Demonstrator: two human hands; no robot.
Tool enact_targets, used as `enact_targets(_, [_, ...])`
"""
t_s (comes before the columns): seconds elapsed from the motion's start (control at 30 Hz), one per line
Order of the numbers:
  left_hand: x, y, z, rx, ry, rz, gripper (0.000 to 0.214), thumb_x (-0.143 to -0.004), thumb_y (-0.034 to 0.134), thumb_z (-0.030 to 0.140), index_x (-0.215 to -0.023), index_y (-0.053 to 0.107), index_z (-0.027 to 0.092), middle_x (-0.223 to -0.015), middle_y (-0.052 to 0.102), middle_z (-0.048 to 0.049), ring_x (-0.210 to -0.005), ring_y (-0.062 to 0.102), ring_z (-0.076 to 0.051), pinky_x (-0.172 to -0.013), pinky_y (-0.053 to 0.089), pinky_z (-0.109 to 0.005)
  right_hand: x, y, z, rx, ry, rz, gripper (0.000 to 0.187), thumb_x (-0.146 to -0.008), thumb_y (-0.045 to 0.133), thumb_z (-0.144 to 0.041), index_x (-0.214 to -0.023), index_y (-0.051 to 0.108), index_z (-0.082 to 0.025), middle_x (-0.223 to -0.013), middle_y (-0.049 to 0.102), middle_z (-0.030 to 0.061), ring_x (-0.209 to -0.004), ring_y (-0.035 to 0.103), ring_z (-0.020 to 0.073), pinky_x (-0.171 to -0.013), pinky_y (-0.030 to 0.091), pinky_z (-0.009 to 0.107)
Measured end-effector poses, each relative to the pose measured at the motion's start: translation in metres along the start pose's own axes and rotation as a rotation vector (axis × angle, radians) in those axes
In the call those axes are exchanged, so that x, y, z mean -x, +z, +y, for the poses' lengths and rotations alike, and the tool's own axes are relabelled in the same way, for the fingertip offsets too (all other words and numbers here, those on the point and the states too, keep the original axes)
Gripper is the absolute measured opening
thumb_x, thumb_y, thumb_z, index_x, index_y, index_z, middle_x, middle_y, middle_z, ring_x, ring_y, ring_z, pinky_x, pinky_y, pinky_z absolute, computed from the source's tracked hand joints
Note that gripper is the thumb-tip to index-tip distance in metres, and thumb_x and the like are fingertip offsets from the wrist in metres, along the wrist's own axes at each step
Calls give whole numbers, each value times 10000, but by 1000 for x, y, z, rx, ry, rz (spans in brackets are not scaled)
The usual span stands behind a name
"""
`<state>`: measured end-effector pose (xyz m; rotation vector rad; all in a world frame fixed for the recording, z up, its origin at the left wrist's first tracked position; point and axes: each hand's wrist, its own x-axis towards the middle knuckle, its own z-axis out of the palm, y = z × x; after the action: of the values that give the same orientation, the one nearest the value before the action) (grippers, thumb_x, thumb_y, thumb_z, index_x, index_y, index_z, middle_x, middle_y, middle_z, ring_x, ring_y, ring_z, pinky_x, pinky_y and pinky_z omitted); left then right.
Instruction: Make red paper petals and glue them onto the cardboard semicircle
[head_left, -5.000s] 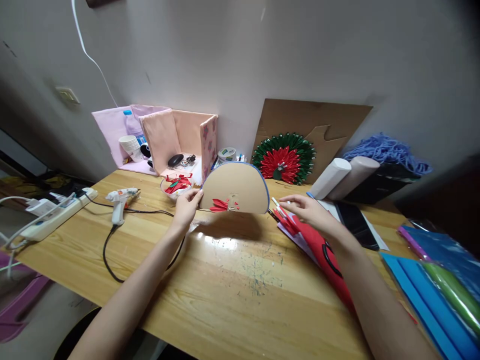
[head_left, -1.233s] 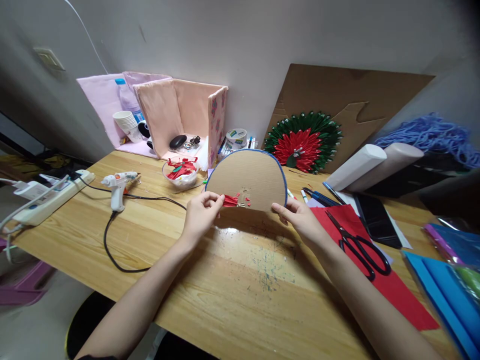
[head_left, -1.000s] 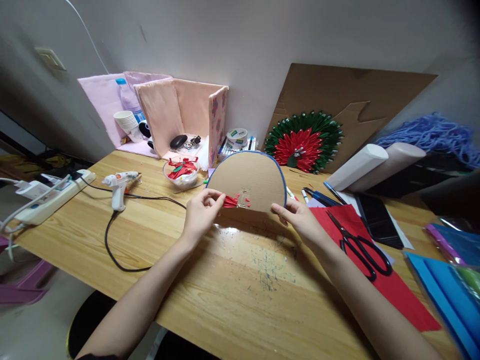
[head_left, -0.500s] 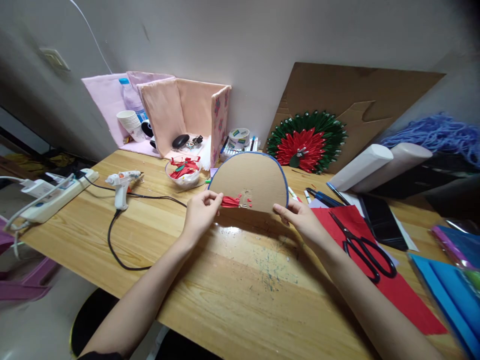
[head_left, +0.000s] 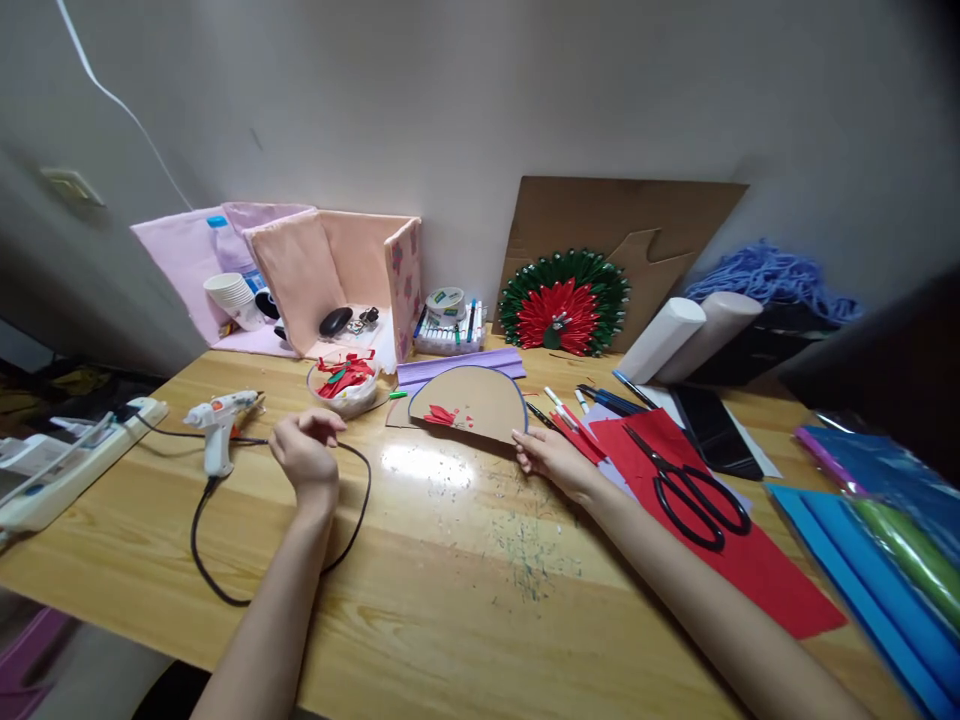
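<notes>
A half-round cardboard piece (head_left: 472,400) with a blue rim and a few red petals glued near its straight edge lies tilted low over the wooden table (head_left: 465,570). My right hand (head_left: 551,462) pinches its lower right corner. My left hand (head_left: 304,450) hovers over the table with fingers loosely curled and nothing in them. It is between the white glue gun (head_left: 219,418) on its left and the clear bowl of red petals (head_left: 343,378) behind it. The gun's black cord (head_left: 225,560) loops around my left wrist area.
Black scissors (head_left: 686,487) lie on a red sheet (head_left: 720,530) at the right, beside pens, a phone and blue sheets. A finished red and green fan (head_left: 564,315) leans on cardboard at the back. A pink fabric box (head_left: 337,270) and a power strip (head_left: 60,470) sit at the left.
My left hand let go of the cardboard and moved left toward the glue gun. The cardboard dropped from upright to nearly flat, held only by my right hand. The view shifted.
</notes>
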<state>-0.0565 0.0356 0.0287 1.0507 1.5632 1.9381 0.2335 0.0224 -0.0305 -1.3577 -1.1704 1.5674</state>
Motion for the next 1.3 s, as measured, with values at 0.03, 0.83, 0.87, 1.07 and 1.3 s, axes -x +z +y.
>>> enact_targets(0.03, [3, 1, -1, -33, -2, -60, 459, -809, 188, 242, -446, 463, 185, -454, 532, -36, -387, 393, -108, -390, 262, -229, -1, -1, 0, 15, -6, 4, 402, -644, 662, -526, -644, 451, -184, -533, 488, -42, -465, 468, 88, -478, 414, 235])
enact_targets(0.83, [127, 135, 7, -774, 311, -1164, 271, -862, 452, 326, -806, 643, 142, -822, 670, -117, -774, 619, -234, -679, 436, -327, 86, -74, 1, 368, -328, 659, 258, -653, 710, -414, -697, 661, -165, -700, 692, 53, -656, 628, 187, -630, 483, 296])
enact_targets(0.87, [124, 139, 7, -781, 313, -1133, 319, -873, 429, 352, -732, 630, 148, -763, 655, -109, -743, 612, -234, -666, 427, -331, 90, -84, 4, 370, -316, 722, 286, -648, 710, -442, -669, 645, -164, -663, 675, 46, -625, 610, 181, -603, 468, 289])
enact_targets(1.07, [121, 154, 10, -597, 415, -918, 189, -785, 577, 362, -820, 558, 177, -912, 576, -62, -825, 581, -201, -702, 421, -307, 105, -122, 15, 419, -298, 880, 340, -678, 665, -510, -630, 595, -181, -663, 651, 42, -638, 577, 185, -624, 437, 297])
enact_targets(1.3, [150, 201, -15, -539, 65, -993, 543, -739, 638, 408, -1103, 401, 83, -892, 603, -154, -896, 603, -283, -744, 431, -361, 98, -114, 18, 524, -314, 789, 273, -735, 628, -465, -818, 584, -209, -849, 649, 60, -760, 588, 201, -652, 465, 303])
